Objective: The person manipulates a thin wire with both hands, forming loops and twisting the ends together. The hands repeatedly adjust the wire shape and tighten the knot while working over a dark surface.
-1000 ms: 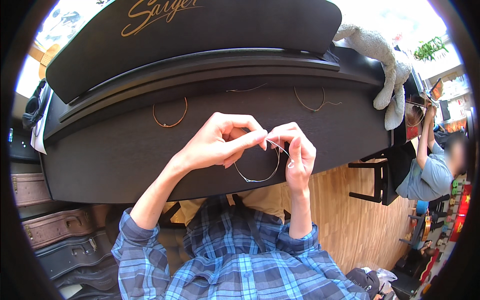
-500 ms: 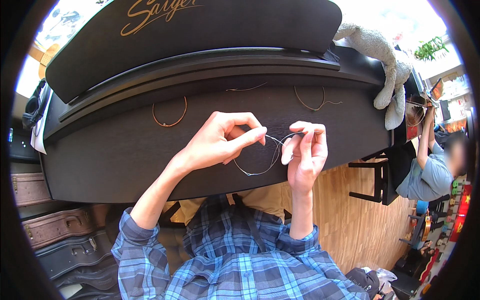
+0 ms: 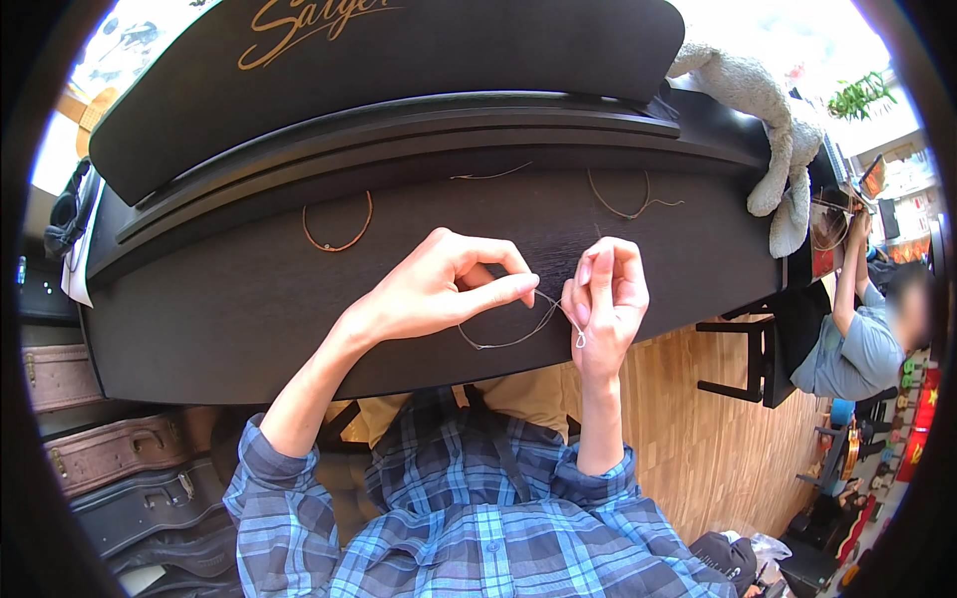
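Observation:
A thin metal guitar string (image 3: 498,346), wound into a loop, hangs between my hands above the black piano lid. My left hand (image 3: 439,284) pinches it between thumb and forefinger. Close beside it, my right hand (image 3: 610,309) has its fingers drawn together on the string's other side; a small pale twisted loop shows against the palm. A short end of string pokes up past the right fingertips. Farther back on the lid lie a copper-coloured coiled string (image 3: 329,248) at the left and another coiled string (image 3: 628,215) with a loose tail at the right.
A thin string piece (image 3: 493,176) lies near the music stand (image 3: 449,60). A grey plush toy (image 3: 788,169) drapes over the right end. Instrument cases (image 3: 120,448) are stacked at left. A person (image 3: 857,339) works at far right beside a black bench (image 3: 768,359).
My right fingers have closed in around the string and turned upward; the string's end now points up from them. My left hand has shifted slightly right and down, still pinching.

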`<state>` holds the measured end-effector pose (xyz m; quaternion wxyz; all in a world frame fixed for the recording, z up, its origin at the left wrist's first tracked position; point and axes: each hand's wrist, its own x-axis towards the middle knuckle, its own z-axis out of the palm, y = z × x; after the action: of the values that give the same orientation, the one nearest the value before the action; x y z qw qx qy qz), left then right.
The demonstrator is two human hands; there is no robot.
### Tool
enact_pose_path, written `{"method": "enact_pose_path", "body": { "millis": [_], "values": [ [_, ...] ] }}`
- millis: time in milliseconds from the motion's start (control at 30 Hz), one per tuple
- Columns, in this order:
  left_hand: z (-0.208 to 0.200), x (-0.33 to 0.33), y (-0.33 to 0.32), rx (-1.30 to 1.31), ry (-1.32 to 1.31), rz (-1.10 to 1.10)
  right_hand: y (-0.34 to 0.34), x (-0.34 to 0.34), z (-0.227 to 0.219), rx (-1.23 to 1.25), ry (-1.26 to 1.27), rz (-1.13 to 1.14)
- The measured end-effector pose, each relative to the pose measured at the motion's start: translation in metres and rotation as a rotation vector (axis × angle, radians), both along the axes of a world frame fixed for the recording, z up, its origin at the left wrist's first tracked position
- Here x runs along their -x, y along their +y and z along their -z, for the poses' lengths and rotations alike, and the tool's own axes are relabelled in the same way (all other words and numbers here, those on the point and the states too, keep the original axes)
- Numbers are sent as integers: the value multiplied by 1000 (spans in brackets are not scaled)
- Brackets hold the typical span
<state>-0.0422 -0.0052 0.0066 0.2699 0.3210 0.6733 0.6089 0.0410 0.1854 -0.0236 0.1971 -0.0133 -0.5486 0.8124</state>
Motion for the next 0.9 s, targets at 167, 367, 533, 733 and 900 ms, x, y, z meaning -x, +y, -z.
{"method": "enact_pose_path", "body": {
  "millis": [167,367,533,733,900],
  "values": [
    [-10,1,-2,133,-79,-116,1,-1,6,-29,158,56],
    [-13,-2,1,99,-186,-197,-1,-4,5,-212,123,26],
    [-9,2,-1,86,-230,-169,-3,-6,-1,-325,33,64],
    [-6,2,-2,58,-48,-58,-5,-3,-2,-494,34,125],
    [-1,4,-3,72,48,-21,-7,-3,-3,-475,25,158]
  ]
}}
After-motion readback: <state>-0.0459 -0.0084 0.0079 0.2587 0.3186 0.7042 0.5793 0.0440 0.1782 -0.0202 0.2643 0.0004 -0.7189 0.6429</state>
